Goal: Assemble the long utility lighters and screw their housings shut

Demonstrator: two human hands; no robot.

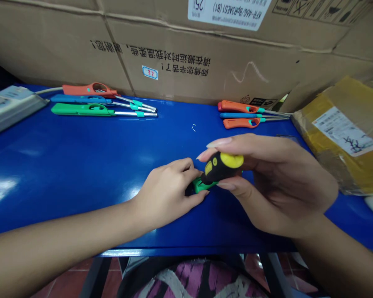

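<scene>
My right hand (276, 186) pinches a black screwdriver handle with a yellow end cap (222, 167) between thumb and fingertips. My left hand (166, 194) grips a green plastic piece (202, 185), and the piece's far end meets the screwdriver's tip end. Part of that green piece is hidden by both hands, and the screwdriver's shaft is hidden too. Several utility lighters lie beyond the hands: a red, a blue and a green one (82, 109) at the back left, and two orange and a blue one (240, 118) at the back right.
The glossy blue table (81, 153) has a front edge close to my body. A grey power strip (12, 107) sits at the far left, and a taped parcel (342, 136) at the right. A large cardboard box (186, 54) stands along the back.
</scene>
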